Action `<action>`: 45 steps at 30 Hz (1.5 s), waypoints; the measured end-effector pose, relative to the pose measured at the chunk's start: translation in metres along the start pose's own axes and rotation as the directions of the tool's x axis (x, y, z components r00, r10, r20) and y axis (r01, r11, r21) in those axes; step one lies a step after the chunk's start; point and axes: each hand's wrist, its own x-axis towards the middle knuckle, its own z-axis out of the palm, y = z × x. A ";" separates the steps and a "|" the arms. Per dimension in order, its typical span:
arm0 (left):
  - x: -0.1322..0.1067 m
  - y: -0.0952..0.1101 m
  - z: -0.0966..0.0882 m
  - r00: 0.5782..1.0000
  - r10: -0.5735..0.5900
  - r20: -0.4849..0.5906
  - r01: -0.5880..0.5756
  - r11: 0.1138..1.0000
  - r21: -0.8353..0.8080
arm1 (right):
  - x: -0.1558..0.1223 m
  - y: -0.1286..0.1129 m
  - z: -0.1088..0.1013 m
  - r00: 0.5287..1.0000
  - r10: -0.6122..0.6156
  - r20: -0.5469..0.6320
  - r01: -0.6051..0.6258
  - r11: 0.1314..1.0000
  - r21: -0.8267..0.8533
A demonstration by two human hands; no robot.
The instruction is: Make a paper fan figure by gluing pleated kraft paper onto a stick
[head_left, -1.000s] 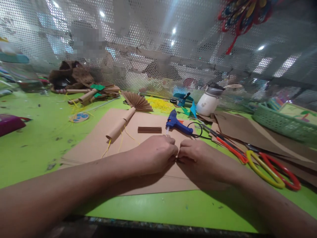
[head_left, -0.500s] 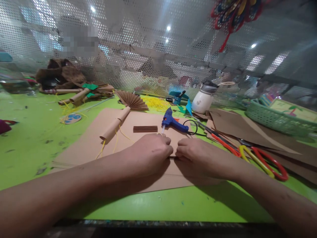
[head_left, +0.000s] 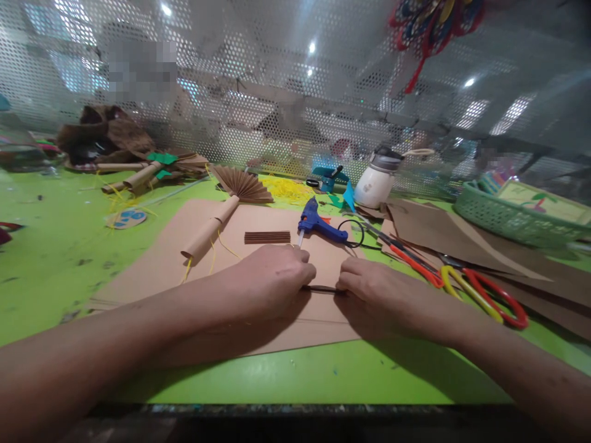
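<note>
Dark strip (head_left: pixel 324 289), pinched at two places.
Left hand (head_left: pixel 282 275), right hand (head_left: pixel 373 288): grips closed on it; uneven pulling might tear it.

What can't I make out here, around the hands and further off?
- Dark strip, head view: both ends hidden by the left hand and right hand.
- Dark red thing, head view: cut off by the left edge.
- Shapes behind the perforated screen, head view: broken up by mesh and blur.
- Lower contents of the green basket, head view: behind its wall.
</note>
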 end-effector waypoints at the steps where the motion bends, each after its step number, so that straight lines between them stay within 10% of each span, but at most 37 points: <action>1: 0.000 0.000 -0.002 1.000 -0.002 0.011 0.002 1.000 -0.008 | 0.000 -0.001 0.001 1.000 -0.008 -0.004 0.008 1.000 -0.011; 17: -0.006 0.001 -0.010 0.992 0.127 0.014 -0.124 0.982 -0.144 | -0.011 -0.003 0.011 0.984 -0.167 -0.067 0.151 0.969 -0.194; 24: 0.004 -0.010 -0.013 0.991 -0.059 -0.116 0.035 0.979 -0.202 | -0.016 0.000 0.014 0.975 -0.125 -0.186 0.107 0.989 -0.104; 28: 0.012 -0.023 -0.015 0.940 -0.334 -0.074 0.224 0.765 -0.603 | -0.007 -0.005 0.002 0.948 -0.214 -0.234 0.185 0.973 -0.140; 36: 0.005 -0.016 -0.018 0.907 -0.180 0.380 0.419 0.309 -0.854 | 0.020 -0.009 -0.008 0.926 -0.216 -0.311 0.135 0.956 -0.262; 42: 0.006 -0.020 -0.013 0.882 -0.278 0.381 0.445 0.223 -0.867 | 0.031 0.000 0.006 0.857 0.050 -0.513 0.059 0.979 0.193; 45: 0.008 -0.020 -0.011 0.904 -0.268 0.333 0.410 0.325 -0.852 | 0.029 0.007 0.003 0.847 0.280 -0.452 0.069 0.785 0.615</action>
